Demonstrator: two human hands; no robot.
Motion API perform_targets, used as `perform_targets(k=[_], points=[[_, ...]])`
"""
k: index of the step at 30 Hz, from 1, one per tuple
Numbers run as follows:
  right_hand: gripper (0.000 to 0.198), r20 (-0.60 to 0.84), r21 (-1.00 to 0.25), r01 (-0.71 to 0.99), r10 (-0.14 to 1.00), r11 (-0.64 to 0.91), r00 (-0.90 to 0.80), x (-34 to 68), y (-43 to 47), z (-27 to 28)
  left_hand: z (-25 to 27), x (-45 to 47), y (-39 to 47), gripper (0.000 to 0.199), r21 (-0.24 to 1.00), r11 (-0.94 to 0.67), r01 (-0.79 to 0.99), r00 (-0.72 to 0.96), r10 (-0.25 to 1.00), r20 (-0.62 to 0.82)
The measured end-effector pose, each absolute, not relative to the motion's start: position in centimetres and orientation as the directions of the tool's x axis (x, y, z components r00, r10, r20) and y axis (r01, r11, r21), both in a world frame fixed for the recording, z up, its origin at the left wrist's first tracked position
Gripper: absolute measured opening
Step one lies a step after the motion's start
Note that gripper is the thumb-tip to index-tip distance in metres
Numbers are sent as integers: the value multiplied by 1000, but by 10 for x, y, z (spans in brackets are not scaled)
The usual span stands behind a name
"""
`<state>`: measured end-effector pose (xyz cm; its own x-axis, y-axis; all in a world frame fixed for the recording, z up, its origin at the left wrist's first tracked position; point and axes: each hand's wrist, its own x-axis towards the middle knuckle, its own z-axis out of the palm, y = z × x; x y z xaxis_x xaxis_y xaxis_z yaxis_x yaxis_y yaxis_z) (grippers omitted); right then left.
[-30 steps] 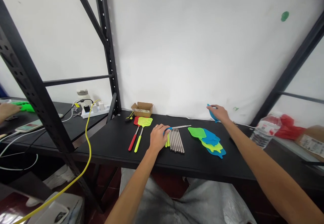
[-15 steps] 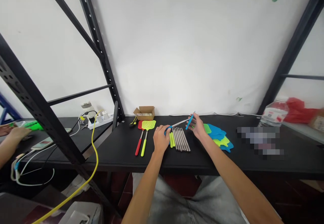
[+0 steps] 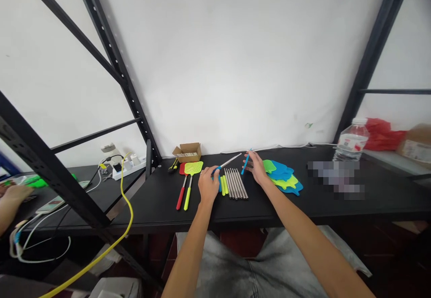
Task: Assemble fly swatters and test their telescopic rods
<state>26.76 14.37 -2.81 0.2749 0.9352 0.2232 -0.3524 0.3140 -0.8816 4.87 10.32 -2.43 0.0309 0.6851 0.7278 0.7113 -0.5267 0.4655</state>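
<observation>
My left hand (image 3: 208, 184) is closed around the blue grip of a fly swatter handle, whose metal rod (image 3: 230, 160) slants up to the right. A blue swatter head (image 3: 245, 165), seen edge-on, is pinched in my right hand (image 3: 257, 168). A small gap separates the rod's tip from this head. Between my hands, several metal rods (image 3: 236, 184) lie side by side, with yellow-green grips (image 3: 224, 185) to their left. Blue and green swatter heads (image 3: 282, 171) are piled beside my right wrist. Left of my left hand lie a yellow-green fly swatter (image 3: 193, 168) and a red fly swatter (image 3: 180, 198).
A small open cardboard box (image 3: 187, 152) stands against the wall. To the right are a water bottle (image 3: 352, 140) and a red bag (image 3: 382, 135). Black rack posts (image 3: 116, 75) frame the table. A yellow cable (image 3: 129, 208) hangs at left, near another person's hand (image 3: 15, 197).
The rod's tip and the blue head have come apart slightly. The blue head is turned more upright. My view has shifted a little to the right.
</observation>
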Motion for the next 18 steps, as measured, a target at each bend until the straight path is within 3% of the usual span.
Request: perform_targets(k=[9,18], points=[[44,213,-851,-412,931,326,297,269,141,-27,-26,48,107,28,482,-531,697,16,683,730],[41,268,-723,-542,897,428,351,275,153,-32,-27,47,109,29,519,-527,673,-17,691,723]])
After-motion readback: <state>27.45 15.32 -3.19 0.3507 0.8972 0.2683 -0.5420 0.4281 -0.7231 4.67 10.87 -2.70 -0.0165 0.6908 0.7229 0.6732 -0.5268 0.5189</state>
